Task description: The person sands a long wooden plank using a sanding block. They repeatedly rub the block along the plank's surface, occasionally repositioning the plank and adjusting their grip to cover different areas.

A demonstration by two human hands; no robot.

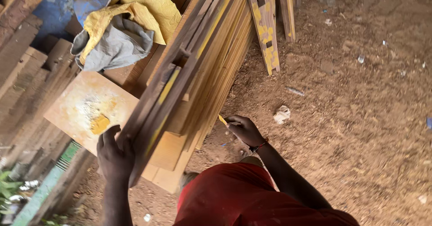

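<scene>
Red shirt point(252, 194) of the wearer, lowest in the head view and closest to the lens; both arms reach out from it.

Stack of long wooden planks point(198, 68), brown with streaks of yellow along their edges, leaning up and away across the middle. Largest item. Left hand point(114, 156) is pressed against the near ends, fingers curled over the edge of the outermost plank; closed on that plank, as far as can be seen. Judgement: a firm brace here, low on the stack, keeps the narrow edges from sliding while the other hand works.

Flat pale plywood board point(87, 109), lying left of the stack, smeared with a patch of yellow paste point(100, 124). It serves as a palette; no pot, tin or other container is visible.

Bundle of yellow and grey cloth point(121, 28), resting on top of the timber at upper left.

Short painted plank offcut point(266, 32), blotched yellow, standing on the sawdust-strewn earth floor point(360, 118) beyond the stack.

Right hand point(245, 129), at the right side of the stack's lower end, pinched shut on a small yellow-tipped tool point(222, 119) whose tip meets the plank edges. Judgement: thin, even strokes along each edge suit this work.

Crumpled white scrap point(282, 114) on the floor, near the right hand.
</scene>
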